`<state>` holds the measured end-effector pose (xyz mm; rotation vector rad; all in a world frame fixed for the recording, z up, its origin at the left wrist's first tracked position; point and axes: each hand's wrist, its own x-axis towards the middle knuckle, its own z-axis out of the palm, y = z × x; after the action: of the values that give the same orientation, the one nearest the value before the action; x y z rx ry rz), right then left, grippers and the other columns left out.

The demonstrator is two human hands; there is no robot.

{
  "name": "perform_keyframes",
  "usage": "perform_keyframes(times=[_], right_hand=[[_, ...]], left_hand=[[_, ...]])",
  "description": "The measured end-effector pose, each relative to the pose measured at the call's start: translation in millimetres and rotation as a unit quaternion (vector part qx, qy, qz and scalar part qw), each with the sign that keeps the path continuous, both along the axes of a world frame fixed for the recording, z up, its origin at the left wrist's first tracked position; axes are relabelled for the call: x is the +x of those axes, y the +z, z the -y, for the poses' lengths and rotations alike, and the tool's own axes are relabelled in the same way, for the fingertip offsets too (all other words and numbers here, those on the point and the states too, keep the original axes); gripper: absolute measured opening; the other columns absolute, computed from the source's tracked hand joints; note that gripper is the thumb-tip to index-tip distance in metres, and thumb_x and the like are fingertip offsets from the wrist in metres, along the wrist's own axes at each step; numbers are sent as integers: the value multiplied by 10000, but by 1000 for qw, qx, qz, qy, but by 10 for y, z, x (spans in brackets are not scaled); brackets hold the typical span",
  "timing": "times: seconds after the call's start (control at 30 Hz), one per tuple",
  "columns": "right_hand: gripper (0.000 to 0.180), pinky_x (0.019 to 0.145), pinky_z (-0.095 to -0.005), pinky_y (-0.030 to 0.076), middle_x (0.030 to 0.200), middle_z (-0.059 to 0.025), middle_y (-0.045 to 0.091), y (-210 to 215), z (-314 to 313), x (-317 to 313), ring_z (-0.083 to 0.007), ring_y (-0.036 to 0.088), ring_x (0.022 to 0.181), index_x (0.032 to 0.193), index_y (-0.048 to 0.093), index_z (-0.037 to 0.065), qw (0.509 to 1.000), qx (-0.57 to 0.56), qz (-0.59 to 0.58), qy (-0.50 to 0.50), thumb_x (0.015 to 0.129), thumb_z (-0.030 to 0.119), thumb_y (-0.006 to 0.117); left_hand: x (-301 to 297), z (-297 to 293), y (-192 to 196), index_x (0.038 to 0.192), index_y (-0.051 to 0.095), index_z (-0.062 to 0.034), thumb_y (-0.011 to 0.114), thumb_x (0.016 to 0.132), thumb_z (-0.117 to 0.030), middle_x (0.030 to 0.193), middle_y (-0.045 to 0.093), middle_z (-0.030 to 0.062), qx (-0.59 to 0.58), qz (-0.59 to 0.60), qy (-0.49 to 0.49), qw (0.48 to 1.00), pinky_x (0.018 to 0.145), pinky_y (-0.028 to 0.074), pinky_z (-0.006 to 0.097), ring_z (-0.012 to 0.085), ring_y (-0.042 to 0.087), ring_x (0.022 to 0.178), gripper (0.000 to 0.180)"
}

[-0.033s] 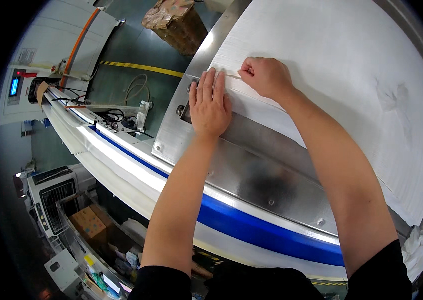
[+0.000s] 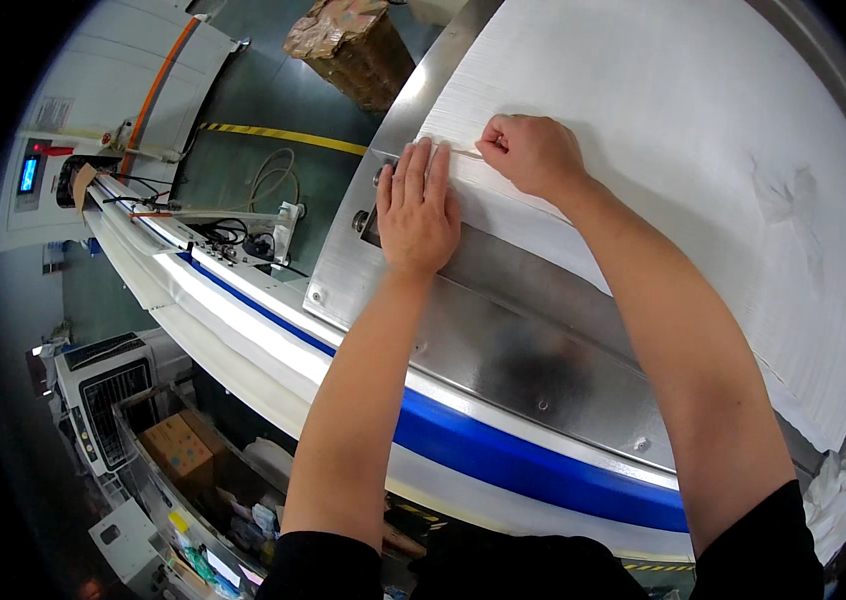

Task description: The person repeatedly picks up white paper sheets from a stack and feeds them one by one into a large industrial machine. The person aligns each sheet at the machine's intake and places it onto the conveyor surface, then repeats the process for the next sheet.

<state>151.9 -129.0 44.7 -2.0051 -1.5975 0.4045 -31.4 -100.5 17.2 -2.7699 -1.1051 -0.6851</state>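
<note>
Right hand (image 2: 533, 152) has a narrow pinch grip on the near edge of the white sheet (image 2: 663, 130). Left hand (image 2: 415, 205) lies flat, fingers spread, pressing that edge onto the steel tabletop (image 2: 503, 350).

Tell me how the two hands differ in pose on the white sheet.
The left hand lies flat, palm down, fingers straight and together; the right hand is curled, pinching the edge of the white sheet. The left hand also overlaps the metal plate; the right sits wholly on the sheet. Both are bare.
</note>
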Motion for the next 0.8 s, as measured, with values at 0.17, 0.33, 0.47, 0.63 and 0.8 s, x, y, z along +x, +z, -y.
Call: perform_keyframes(times=[0.17,0.33,0.47,0.63,0.8], right_hand=[[165,682,-403,502,769,-54,670,5,-3,5,-273,637,730,828,657,139,1000,-4,7,-3,794,281,579],[172,683,-403,503,774,-56,671,10,-1,10,-273,638,729,831,659,138,1000,-11,7,-5,797,288,582],[170,690,-401,503,785,-57,673,17,-11,11,-272,638,744,830,661,138,1000,-10,5,-7,799,286,582],[166,697,-398,503,792,-60,675,41,7,0,-270,639,756,829,664,138,1000,-26,-2,-8,803,278,579],[168,686,-404,504,785,-67,672,54,-9,14,-273,639,746,823,662,137,998,-52,-25,-12,807,285,584]], left_hand=[[-76,-4,-34,1315,429,-124,507,831,-137,1342,449,81,1,7,-15,1000,1051,286,429,257,405,1263,490],[-111,7,-46,1256,479,-127,533,815,-157,1317,473,52,2,18,-7,1000,1047,289,439,232,418,1253,446],[-160,48,-37,1213,498,-127,553,808,-167,1264,501,66,14,25,-5,1000,1025,301,436,252,441,1217,410],[-188,31,44,1104,532,-128,588,765,-194,1161,538,68,28,29,-15,999,953,344,428,263,490,1110,351],[-155,-36,182,982,554,-127,612,709,-211,1067,558,54,30,-15,-33,999,895,374,421,265,519,1019,291]])
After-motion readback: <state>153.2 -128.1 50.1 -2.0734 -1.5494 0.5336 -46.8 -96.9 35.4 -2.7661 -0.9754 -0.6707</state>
